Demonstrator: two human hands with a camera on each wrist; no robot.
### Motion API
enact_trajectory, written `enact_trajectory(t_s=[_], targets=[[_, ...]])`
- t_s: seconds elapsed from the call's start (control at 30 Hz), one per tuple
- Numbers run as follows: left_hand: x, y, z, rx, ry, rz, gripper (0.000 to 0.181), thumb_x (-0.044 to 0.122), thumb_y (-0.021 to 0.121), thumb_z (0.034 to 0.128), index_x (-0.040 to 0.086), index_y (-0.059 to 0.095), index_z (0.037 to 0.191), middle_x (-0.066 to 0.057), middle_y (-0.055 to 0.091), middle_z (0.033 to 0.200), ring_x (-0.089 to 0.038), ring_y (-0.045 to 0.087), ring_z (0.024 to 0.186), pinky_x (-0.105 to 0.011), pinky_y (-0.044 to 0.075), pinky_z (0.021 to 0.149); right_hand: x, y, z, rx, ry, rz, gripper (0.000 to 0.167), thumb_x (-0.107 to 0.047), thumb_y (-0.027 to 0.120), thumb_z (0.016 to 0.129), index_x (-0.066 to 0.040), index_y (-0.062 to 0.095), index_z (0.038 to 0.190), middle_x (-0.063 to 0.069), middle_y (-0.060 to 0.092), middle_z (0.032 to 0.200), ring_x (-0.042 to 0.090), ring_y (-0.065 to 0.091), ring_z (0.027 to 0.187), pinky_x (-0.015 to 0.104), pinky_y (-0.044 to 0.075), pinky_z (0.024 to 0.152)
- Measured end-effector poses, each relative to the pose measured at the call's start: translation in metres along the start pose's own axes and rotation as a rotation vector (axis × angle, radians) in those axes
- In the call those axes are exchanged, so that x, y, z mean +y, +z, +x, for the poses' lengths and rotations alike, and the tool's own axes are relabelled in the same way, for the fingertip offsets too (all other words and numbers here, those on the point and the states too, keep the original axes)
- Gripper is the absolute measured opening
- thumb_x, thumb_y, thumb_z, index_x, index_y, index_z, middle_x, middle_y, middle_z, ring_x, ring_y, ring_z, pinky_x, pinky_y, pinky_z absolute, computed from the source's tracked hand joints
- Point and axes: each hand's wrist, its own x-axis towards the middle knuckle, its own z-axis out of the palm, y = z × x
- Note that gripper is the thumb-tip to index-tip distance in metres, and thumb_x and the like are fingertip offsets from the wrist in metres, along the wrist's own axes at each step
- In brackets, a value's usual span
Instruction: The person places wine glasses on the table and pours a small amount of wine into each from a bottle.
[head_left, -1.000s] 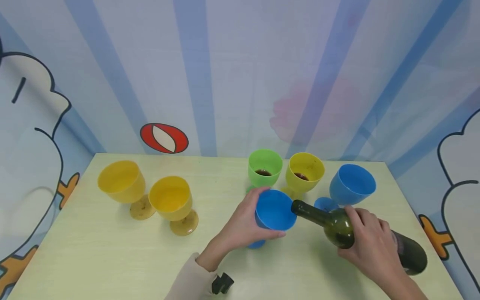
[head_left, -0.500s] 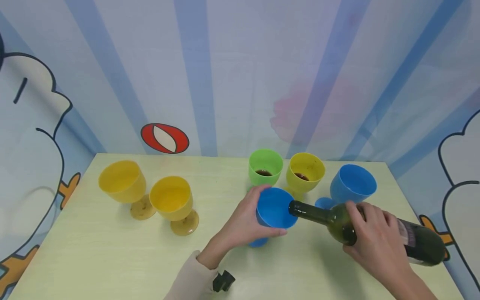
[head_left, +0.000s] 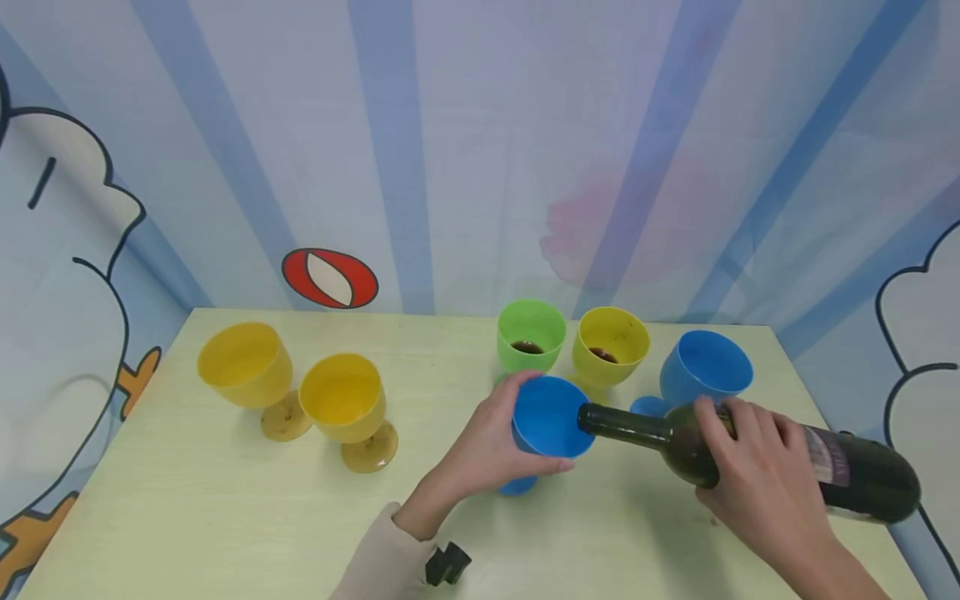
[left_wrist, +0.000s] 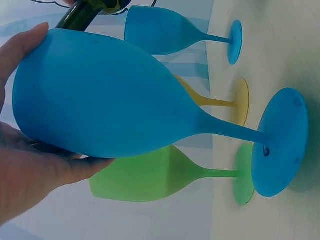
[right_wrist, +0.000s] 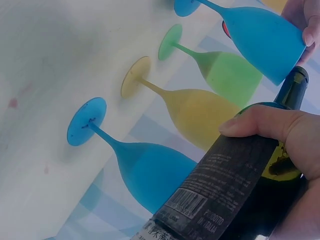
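My left hand (head_left: 483, 450) grips the bowl of a blue goblet (head_left: 551, 417), thumb on the near side and fingers around the far side. In the left wrist view this goblet (left_wrist: 105, 95) is close to the table, its foot near the surface. My right hand (head_left: 772, 492) holds a dark green bottle (head_left: 862, 471) around its shoulder and label, nearly level, mouth at the goblet's right rim. The right wrist view shows the bottle's label (right_wrist: 215, 185) and my right thumb across it. No liquid stream is visible.
Behind the held goblet stand a green goblet (head_left: 531, 325) and a yellow goblet (head_left: 611, 333), both with dark liquid inside. Another blue goblet (head_left: 705, 367) stands at the right, behind the bottle. Two orange-yellow goblets (head_left: 243, 367) (head_left: 342, 400) stand on the left of the table (head_left: 225, 525).
The bottle has tipped closer to level, its base rising and moving right, while its mouth came slightly over the rim. My right hand moved a little right; the left hand barely shifted.
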Motion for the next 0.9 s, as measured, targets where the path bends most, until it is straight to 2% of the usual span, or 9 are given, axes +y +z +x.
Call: enact_trajectory(t_s=[0.7,0.9], targets=[[0.003,-0.001,-0.002,0.015,0.003,-0.005,0.091,0.034,0.082,0.0647,0.012,0.032,0.138,-0.01,0.042,0.132,-0.032,0.043,0.116,-0.047,0.045,0.084,-0.001,-0.011,0.006,-0.013,-0.007,-0.04,0.088,-0.012,0.089,0.034,-0.002,0.045,0.11,0.029,0.05,0.098,0.045,0.048,0.09,0.062,0.036,0.078],[0.004,-0.001,-0.002,0.012,-0.002,-0.003,0.091,0.034,0.081,0.0651,0.012,0.031,0.138,-0.01,0.041,0.133,-0.032,0.042,0.116,-0.047,0.045,0.084,-0.001,-0.013,0.007,0.005,-0.037,-0.048,0.087,-0.012,0.088,0.033,-0.001,0.045,0.108,0.029,0.05,0.096,0.045,0.048,0.088,0.061,0.037,0.076]])
